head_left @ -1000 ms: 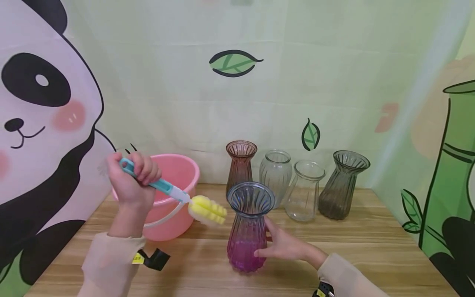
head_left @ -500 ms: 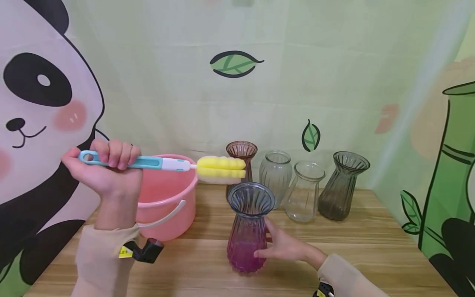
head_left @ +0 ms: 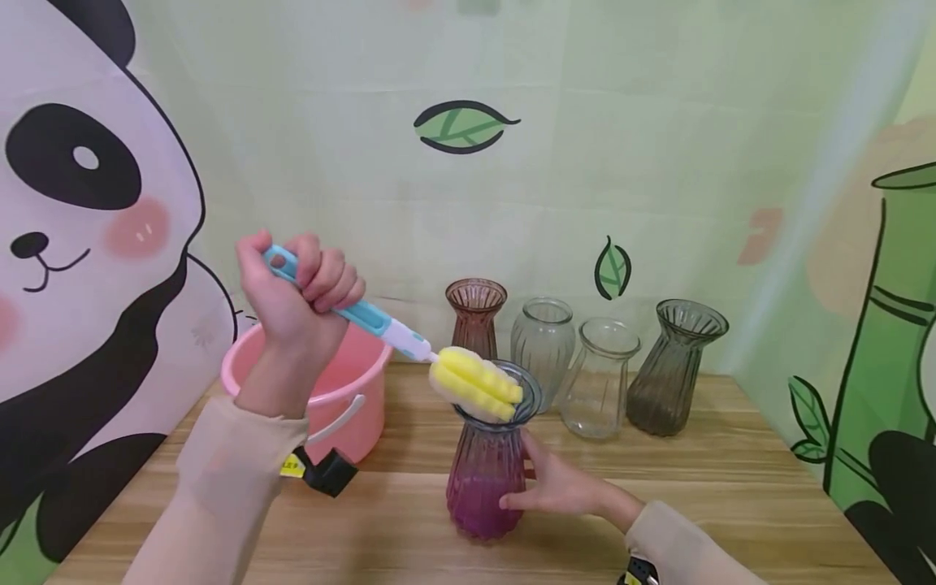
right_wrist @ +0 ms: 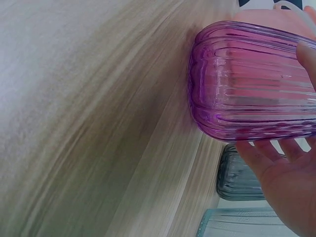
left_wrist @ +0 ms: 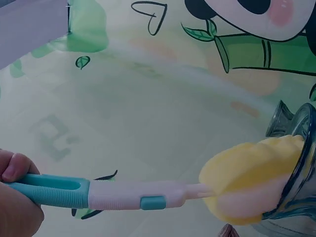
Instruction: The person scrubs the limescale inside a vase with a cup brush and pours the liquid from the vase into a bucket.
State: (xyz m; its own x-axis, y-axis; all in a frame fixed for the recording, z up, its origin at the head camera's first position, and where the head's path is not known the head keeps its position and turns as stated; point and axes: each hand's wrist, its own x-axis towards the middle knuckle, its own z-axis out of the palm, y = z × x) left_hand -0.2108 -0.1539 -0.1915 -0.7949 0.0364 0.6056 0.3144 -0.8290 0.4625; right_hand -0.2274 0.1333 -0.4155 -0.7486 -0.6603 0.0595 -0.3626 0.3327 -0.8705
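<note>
My left hand (head_left: 303, 292) grips the blue handle of a sponge bottle brush (head_left: 366, 317), which slants down to the right. Its yellow and white sponge head (left_wrist: 247, 182) lies at the mouth of a ribbed glass vase, the tip within the flared rim in the left wrist view. Blue at the top and purple at the base, this vase (head_left: 486, 487) stands upright on the table. Around its lower body, from the right side, my right hand (head_left: 559, 479) holds it with thumb in front; the fingers behind are partly hidden. The right wrist view shows the purple base (right_wrist: 247, 84) close up.
A pink bucket (head_left: 358, 431) with a white handle stands behind my left forearm. Behind the held vase are a brown vase (head_left: 475, 313), two clear glass vases (head_left: 543, 349) and a grey vase (head_left: 669, 374). A printed panda backdrop (head_left: 329, 162) surrounds the wooden table (head_left: 409, 520).
The brush swung up to level, then tilted down again as my left hand moved right. Its sponge head is now at the vase mouth. The right hand and vase stayed put.
</note>
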